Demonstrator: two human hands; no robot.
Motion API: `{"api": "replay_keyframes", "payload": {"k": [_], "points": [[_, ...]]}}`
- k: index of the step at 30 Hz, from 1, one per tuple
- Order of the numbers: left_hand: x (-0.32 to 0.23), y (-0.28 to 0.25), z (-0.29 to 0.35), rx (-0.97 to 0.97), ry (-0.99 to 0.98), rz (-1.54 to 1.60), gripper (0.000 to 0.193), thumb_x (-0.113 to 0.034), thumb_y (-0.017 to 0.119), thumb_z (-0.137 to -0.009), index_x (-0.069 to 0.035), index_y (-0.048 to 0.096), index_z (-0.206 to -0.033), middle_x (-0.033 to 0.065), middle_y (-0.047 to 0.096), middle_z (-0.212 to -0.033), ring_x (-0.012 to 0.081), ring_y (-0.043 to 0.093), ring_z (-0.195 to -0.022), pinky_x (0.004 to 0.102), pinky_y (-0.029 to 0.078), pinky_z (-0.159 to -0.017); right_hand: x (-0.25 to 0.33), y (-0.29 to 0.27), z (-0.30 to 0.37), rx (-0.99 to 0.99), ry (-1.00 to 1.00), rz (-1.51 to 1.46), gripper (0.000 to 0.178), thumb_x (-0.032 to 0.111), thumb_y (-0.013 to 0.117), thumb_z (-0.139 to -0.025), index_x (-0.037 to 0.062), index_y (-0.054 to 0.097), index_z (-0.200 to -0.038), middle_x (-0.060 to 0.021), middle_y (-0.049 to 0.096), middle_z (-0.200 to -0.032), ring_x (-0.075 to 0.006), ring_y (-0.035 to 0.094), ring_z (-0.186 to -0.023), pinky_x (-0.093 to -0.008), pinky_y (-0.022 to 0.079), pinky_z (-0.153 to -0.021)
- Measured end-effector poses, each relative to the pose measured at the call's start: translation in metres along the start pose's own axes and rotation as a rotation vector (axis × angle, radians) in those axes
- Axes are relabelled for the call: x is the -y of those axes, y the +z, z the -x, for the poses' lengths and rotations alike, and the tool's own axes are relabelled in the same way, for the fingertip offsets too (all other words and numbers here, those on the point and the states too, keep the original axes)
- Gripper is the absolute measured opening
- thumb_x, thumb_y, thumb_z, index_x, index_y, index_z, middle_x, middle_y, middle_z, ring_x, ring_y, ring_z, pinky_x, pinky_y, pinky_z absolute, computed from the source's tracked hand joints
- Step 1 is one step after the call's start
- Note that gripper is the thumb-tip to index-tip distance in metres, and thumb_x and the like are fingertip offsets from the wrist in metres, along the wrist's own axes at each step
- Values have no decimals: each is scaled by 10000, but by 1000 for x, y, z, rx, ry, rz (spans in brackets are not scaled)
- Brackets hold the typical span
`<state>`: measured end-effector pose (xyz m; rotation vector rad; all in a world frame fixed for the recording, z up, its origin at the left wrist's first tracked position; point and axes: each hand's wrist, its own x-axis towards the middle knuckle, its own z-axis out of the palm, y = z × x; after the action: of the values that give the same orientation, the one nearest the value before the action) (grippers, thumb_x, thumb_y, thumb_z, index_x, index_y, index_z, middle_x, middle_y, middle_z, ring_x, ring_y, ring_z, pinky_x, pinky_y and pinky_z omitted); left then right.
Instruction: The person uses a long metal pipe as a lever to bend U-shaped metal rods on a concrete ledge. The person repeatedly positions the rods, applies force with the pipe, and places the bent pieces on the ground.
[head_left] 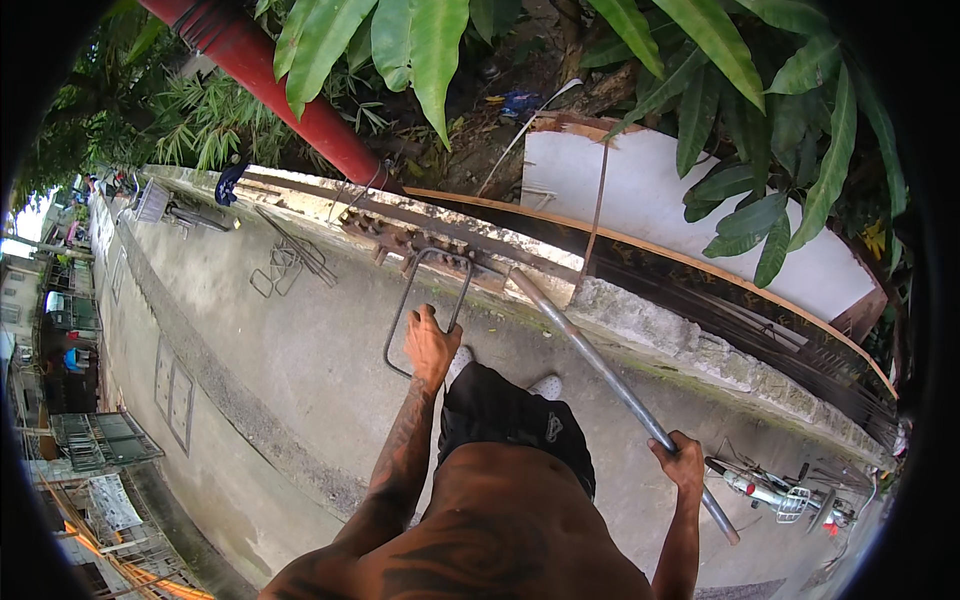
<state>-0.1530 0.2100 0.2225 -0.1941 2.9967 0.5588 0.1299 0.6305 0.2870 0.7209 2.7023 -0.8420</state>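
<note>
My left hand [430, 345] is closed on a dark steel rod bent into a rectangular loop [400, 308], near the rod's lower part. The loop's upper side lies over a bending jig of short metal pegs [405, 240] set along the top of a low wall. My right hand [682, 460] is wrapped around a long grey metal pipe [610, 375], close to its lower end. The pipe slants up to the left, and its far end meets the jig beside the loop's upper right corner. Exactly how rod and pipe join is too small to tell.
Several bent rod loops [285, 268] lie on the concrete ground [300, 350] by the low wall [680, 325]. A motorcycle [785, 490] stands at the right. Behind the wall are a white board [640, 190], a red pole [300, 105] and overhanging leaves [720, 50].
</note>
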Motion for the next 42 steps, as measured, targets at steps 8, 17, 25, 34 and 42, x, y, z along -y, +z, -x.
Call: {"api": "replay_keyframes", "payload": {"k": [8,17,25,34,42], "points": [[7,-8,-17,2,-28,-62,1350,-494,892,-548,-72,157,-1599,335,405,-1359,486,445,-1201,607,358,-990,1,-5,-27,16,-58,59,421,375,844,-771,27,616,-701,-167,569,-569,-400,586,-561,-455,462,-558],[5,-34,-20,89,2,-122,1293,-481,855,-554,-26,212,-1579,324,452,-1296,487,465,-1167,607,381,-942,-7,-10,-38,33,-90,75,417,366,842,-778,22,616,-715,-161,553,-565,-381,548,-527,-443,454,-549],[6,-37,-23,68,17,-68,1267,-445,874,-517,-133,260,-1580,325,456,-1285,482,467,-1161,599,379,-930,-7,-7,-67,65,-152,85,404,363,843,-780,28,624,-724,-121,525,-566,-285,489,-497,-407,424,-531],[11,-37,-23,57,41,-55,1157,-448,869,-527,-149,345,-1514,304,466,-1259,473,469,-1155,592,383,-936,43,-65,-149,153,-194,314,549,581,730,-832,32,701,-824,-178,620,-633,-384,620,-616,-474,510,-651],[8,-38,-22,28,43,-8,1080,-424,842,-522,-113,408,-1462,310,504,-1233,469,491,-1135,576,390,-933,54,-64,-161,313,-116,257,598,583,677,-881,-14,697,-841,-182,611,-654,-336,619,-631,-450,482,-643]]}}
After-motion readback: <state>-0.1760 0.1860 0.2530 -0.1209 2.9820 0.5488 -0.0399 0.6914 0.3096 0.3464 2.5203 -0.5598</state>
